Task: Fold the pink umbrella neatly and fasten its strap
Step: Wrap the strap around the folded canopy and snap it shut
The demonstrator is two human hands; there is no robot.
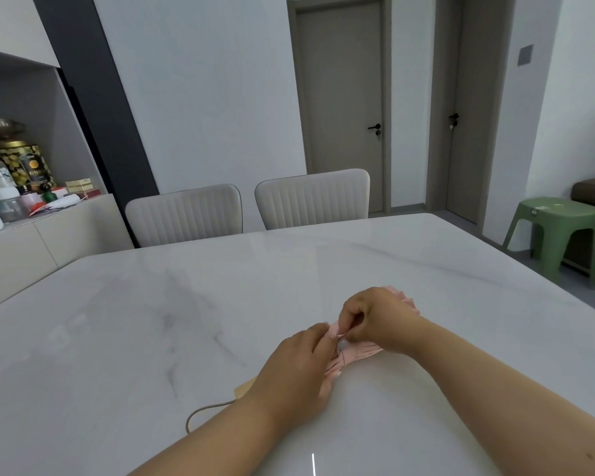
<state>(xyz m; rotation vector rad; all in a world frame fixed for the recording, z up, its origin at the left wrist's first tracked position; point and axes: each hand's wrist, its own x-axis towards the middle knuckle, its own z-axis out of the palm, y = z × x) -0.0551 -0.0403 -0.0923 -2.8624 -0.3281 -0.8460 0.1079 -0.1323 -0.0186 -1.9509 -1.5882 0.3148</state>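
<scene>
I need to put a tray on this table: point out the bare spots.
The table is bare left of the hands and across the far half up to the two chairs. It is crowded only near the front, where both hands hold the pink umbrella, with its cord beside the left forearm.

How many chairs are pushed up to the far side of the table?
2: a left chair and a right chair, side by side against the far edge of the table. Only their backs show; others could sit outside the picture.
</scene>
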